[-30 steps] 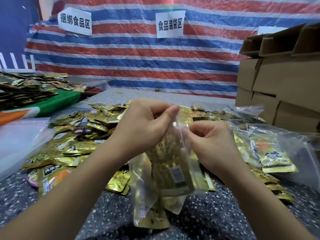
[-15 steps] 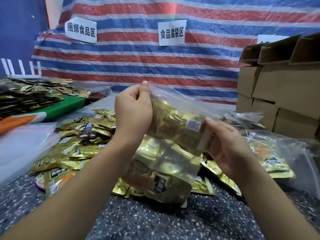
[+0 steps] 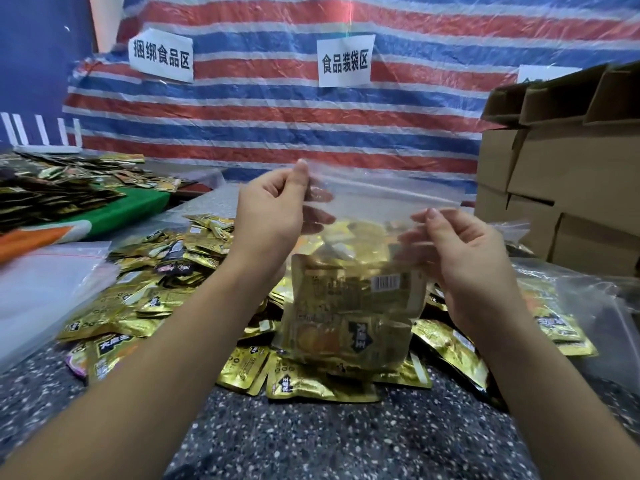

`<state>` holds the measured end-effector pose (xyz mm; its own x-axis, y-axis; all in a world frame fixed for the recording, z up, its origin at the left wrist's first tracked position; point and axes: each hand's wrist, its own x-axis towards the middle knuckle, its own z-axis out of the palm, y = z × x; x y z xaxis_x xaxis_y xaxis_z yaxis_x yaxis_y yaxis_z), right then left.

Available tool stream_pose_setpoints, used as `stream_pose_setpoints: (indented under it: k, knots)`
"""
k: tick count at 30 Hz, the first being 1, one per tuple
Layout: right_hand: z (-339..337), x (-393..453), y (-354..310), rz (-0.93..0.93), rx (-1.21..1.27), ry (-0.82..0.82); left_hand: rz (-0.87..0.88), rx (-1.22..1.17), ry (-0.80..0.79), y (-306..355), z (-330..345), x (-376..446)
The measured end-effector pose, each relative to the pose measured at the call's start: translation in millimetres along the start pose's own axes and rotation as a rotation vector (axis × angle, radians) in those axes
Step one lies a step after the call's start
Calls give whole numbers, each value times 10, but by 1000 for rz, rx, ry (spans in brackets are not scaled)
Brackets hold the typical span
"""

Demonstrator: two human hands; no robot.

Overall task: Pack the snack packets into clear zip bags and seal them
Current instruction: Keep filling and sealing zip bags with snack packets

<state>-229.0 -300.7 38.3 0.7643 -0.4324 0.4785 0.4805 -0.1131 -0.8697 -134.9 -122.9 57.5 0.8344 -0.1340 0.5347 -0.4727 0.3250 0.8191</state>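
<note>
Striped red, white and blue tarpaulin (image 3: pixel 277 126) hangs behind a speckled grey table (image 3: pixel 311 438), with two paper signs (image 3: pixel 344 60) pinned to it. Raised above the table is a clear zip bag (image 3: pixel 363 216), already loaded with gold snack packets (image 3: pixel 353 299) that sag in its lower half. The left hand (image 3: pixel 270 216) pinches the bag's top left corner between thumb and fingers, and the right hand (image 3: pixel 464 247) pinches the top right corner, so the mouth is drawn taut between them. Whether the zip strip is pressed closed cannot be told through the glare.

Beneath and behind the bag lies a heap of loose packets (image 3: pixel 166 271), spreading to its left. To the bag's right rests another filled bag (image 3: pixel 554 317), beyond it stacked cardboard boxes (image 3: pixel 571 188). Far to the bag's left lies a pile of empty bags (image 3: pixel 45 282).

Judging by this, filling of the held bag looks finished and sealing is the step in hand; the large loose heap suggests most of the packing remains.
</note>
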Motion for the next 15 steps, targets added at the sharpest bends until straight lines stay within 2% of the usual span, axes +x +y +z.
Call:
stream_pose_setpoints:
  k: [3,6,9,11,13,15]
  knots:
    - [-17,0,110,27,-96,27,-39,84,-7,-144,-28,1]
    - [-54,-4,131,58,-83,2,-55,53,-5,-218,-81,-20]
    - [-57,-11,104,5,-62,-4,-63,-2,-13,-238,-81,-37]
    - [-41,-38,59,-111,-221,29,-79,-20,-23,-255,-83,-58]
    - [-3,-57,-49,-333,-560,83,-88,-24,-48,-274,-105,-83]
    - [119,-88,-201,-532,-808,24,-77,-19,-93,-294,-127,-103]
